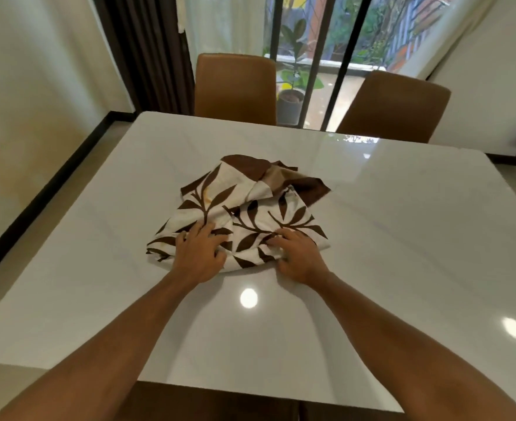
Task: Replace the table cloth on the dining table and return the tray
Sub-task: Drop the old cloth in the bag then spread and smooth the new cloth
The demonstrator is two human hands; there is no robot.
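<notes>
the cloth (244,208), white with brown leaves, lies bunched in the middle of the glossy white worktop (402,238). the left hand (199,255) and the right hand (296,258) sit on its near edge, fingers curled into the folds, gripping it. two brown chairs (235,86) stand at the far side.

Our left hand (199,256) and right hand (299,259) cover the near edge of the table cloth (244,208). The right fingertips (284,237) sink out of sight into a fold. We cannot tell whether the left hand grips or only presses. Beyond the hands, the table (402,238) hides the seats of the chairs (235,86). The bottom edge cuts off both our forearms.
</notes>
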